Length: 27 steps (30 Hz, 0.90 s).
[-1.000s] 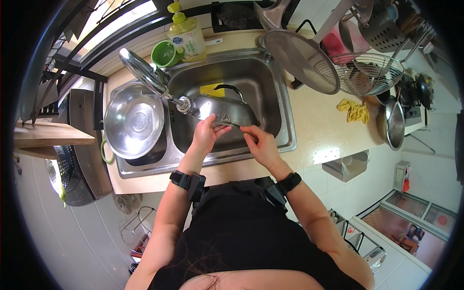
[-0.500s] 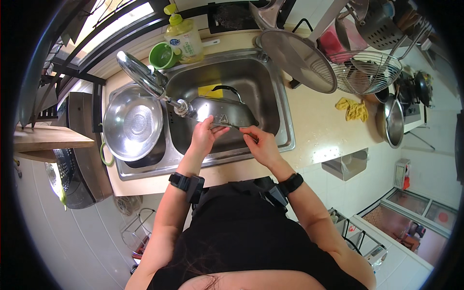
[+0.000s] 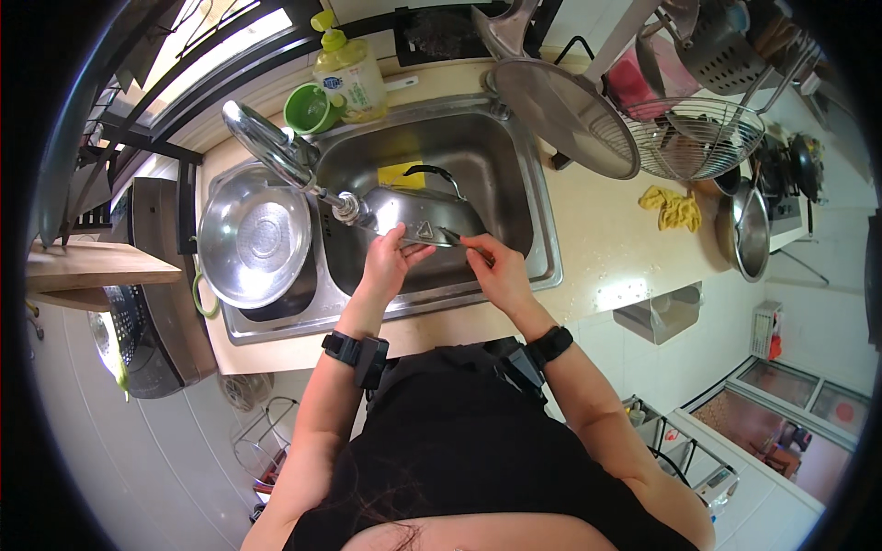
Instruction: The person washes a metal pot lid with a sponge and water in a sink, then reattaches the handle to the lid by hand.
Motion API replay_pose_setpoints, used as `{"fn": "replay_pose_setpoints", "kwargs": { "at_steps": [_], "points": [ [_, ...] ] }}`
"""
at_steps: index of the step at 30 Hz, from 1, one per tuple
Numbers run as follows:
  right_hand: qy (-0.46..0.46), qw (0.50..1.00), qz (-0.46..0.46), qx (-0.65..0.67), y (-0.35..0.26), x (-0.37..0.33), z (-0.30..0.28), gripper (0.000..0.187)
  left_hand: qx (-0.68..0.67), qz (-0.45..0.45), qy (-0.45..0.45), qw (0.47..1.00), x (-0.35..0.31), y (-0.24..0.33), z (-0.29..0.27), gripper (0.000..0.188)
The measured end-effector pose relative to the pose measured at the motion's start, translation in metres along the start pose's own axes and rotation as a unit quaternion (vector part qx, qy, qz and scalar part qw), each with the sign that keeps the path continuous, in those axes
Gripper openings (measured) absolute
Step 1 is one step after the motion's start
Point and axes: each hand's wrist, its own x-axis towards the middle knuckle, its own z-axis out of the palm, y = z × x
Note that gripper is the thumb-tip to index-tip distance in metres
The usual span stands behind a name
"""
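A shiny metal pot lid [image 3: 436,211] with an arched black handle [image 3: 434,171] is tilted over the sink basin, below the chrome faucet [image 3: 266,147]. My left hand [image 3: 388,264] grips its near rim, thumb on top and fingers beneath. At the rim's right part, the closed fingers of my right hand [image 3: 501,273] pinch a small, thin dark thing against the edge; its kind is too small to make out. Behind the lid, a flat yellow piece [image 3: 393,174] lies in the basin [image 3: 505,174], partly covered.
A large metal bowl [image 3: 243,266] rests over the left sink compartment. Behind the sink stand a pump bottle [image 3: 354,83] and a green cup [image 3: 308,108]. To the right are a mesh strainer [image 3: 570,115], a wire basket [image 3: 694,147] and a yellow cloth [image 3: 675,209].
My right hand has shifted slightly left along the rim, carrying the dark thing with it. The left hand and lid stay almost in place.
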Motion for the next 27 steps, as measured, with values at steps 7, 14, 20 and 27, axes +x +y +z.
{"fn": "replay_pose_setpoints", "kwargs": {
  "at_steps": [7,14,20,27],
  "points": [
    [-0.071,0.997,-0.018,0.029,0.002,0.003,-0.017,0.023,-0.006,0.001,-0.002,1.000,0.001,0.003,0.001,0.037],
    [-0.121,0.992,-0.021,-0.020,-0.013,0.013,-0.014,0.023,-0.006,0.011,-0.001,1.000,0.001,0.001,-0.001,0.037],
    [-0.084,0.994,-0.047,-0.059,-0.026,0.008,0.000,0.022,-0.012,0.004,0.004,1.000,0.001,0.001,-0.002,0.034],
    [-0.065,0.994,-0.070,-0.057,-0.028,0.008,0.000,0.021,-0.015,-0.001,-0.001,1.000,0.002,0.001,0.000,0.036]
  ]
}}
